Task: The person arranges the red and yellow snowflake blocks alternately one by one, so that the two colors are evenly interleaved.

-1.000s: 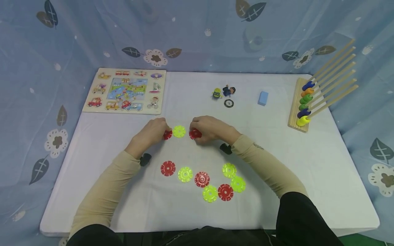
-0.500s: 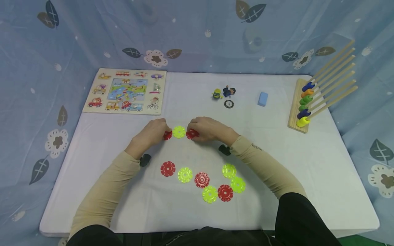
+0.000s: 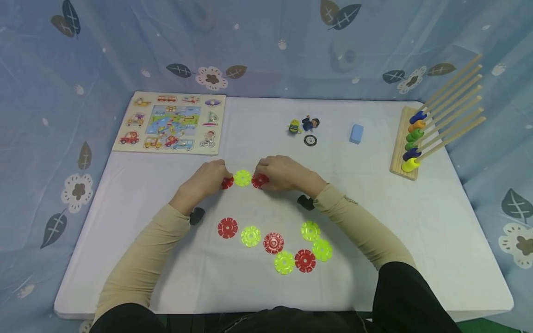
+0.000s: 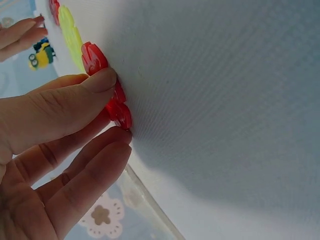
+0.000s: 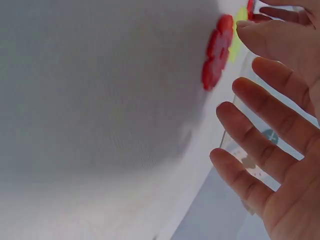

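Three notched plastic interlocking discs lie in a row on the white table. At the left end, my left hand (image 3: pixel 206 179) pinches a red disc (image 4: pixel 95 59) between thumb and fingers, partly covering it. Beside it sits a yellow-green disc (image 3: pixel 242 178) in the middle. The right-hand red disc (image 5: pixel 217 52) rests close to the yellow-green one. Over that red disc is my right hand (image 3: pixel 283 175), its fingers spread and its thumb tip near the disc's edge in the right wrist view. Nearer the body lie several more red discs (image 3: pixel 227 228) and yellow-green discs (image 3: pixel 251 236).
A wooden picture puzzle (image 3: pixel 168 122) lies at the back left. Two small figures (image 3: pixel 310 123) and a black ring-shaped piece (image 3: pixel 310 140) are at the back middle. A blue block (image 3: pixel 356 133) and a wooden peg stand (image 3: pixel 403 143) with coloured beads occupy the right.
My right hand has shifted slightly left, bringing its red disc closer to the yellow-green one. The left hand has stayed in place on its red disc.
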### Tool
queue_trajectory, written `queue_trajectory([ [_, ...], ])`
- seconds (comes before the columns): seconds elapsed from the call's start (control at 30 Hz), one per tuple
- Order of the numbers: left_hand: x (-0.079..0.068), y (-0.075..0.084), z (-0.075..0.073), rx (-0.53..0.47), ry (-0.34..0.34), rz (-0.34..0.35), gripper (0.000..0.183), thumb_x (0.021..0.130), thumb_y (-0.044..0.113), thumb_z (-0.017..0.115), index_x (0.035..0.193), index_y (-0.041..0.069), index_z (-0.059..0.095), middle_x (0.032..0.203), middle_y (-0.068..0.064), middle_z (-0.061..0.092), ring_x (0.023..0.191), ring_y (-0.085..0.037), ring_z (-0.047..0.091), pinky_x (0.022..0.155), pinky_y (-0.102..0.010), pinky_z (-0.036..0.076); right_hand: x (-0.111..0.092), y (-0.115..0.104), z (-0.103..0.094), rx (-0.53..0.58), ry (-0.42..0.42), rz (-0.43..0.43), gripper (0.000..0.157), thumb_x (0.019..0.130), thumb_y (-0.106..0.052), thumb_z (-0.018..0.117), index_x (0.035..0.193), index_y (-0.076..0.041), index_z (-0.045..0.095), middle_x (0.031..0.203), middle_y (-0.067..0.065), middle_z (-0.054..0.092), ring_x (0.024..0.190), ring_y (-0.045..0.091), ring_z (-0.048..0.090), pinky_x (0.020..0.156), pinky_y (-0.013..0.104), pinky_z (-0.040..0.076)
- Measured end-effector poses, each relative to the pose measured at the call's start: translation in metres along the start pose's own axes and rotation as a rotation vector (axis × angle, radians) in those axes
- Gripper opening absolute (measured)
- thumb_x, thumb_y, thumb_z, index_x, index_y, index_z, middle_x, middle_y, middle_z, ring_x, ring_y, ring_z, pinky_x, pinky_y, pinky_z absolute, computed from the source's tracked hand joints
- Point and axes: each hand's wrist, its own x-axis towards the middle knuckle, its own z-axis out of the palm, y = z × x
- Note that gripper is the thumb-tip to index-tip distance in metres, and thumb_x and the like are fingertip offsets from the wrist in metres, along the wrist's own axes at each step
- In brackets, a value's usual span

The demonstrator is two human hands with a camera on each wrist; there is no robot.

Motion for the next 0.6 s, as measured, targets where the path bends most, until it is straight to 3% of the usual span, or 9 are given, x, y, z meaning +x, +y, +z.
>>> queue_trajectory([
  [0.27,-0.001,0.001,0.002,0.06,0.016,0.036,0.031,0.088,-0.004,0.062,0.118,0.002,0.068,0.095,-0.015,0.062,0.074,-0.019,0.051,0.069,-0.032,0.048,-0.029,0.013,-0.007,0.004,0.012,0.037,0.032,0.086,-0.028,0.07,0.115,-0.014,0.068,0.118,0.003,0.067,0.109,0.022,0.063,0.093,0.041,0.05],
  [0.6,-0.003,0.004,0.002,0.099,0.009,0.052,0.032,0.086,-0.004,0.065,0.116,0.003,0.07,0.088,-0.014,0.058,0.071,-0.019,0.049,0.066,-0.03,0.046,-0.094,0.014,-0.006,0.073,-0.028,0.124,0.032,0.084,-0.022,0.073,0.115,-0.016,0.069,0.118,0.004,0.068,0.108,0.026,0.065,0.094,0.045,0.05],
])
